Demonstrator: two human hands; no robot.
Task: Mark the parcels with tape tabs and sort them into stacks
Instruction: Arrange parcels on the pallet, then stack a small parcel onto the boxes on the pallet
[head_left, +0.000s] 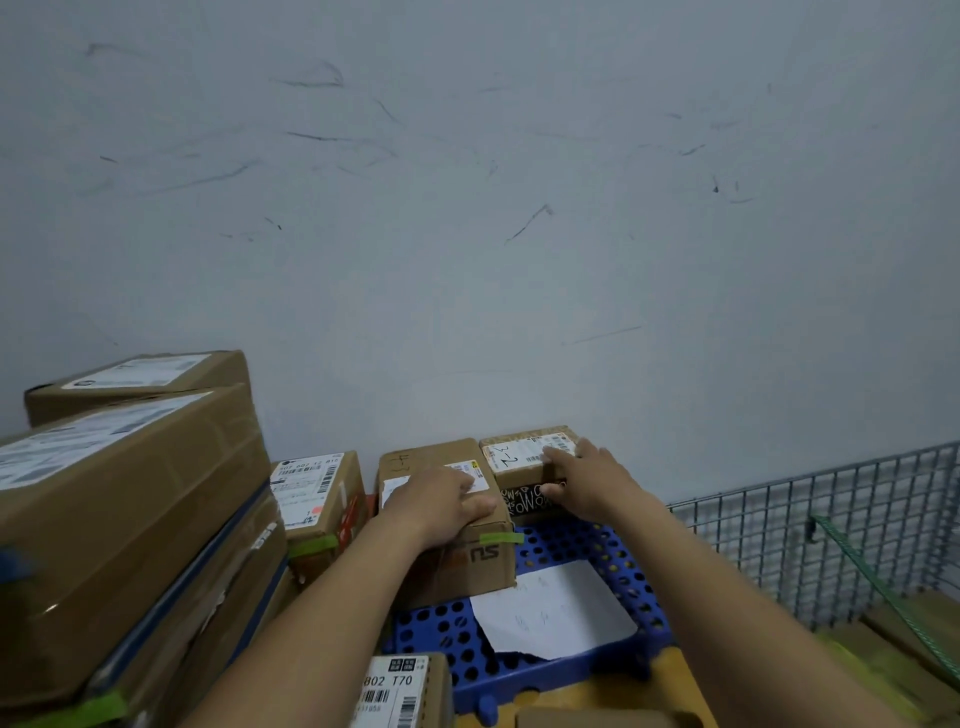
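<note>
A brown parcel (467, 564) with a green tape tab on its front edge stands on the blue perforated pallet (582, 540). My left hand (441, 501) lies on its top, fingers curled over the front edge. Right of it a small parcel marked "3-2" (519, 457) sits on a black patterned box (524, 501) against the wall. My right hand (576, 475) grips that small parcel, fingers on its label and thumb on its front face.
Tall stacks of large brown parcels (119, 499) fill the left, one with a green tab (88, 712). A labelled parcel (317, 499) with a green tab stands behind them. A white paper sheet (556, 608) lies on the pallet. A wire cage wall (810, 525) rises at right.
</note>
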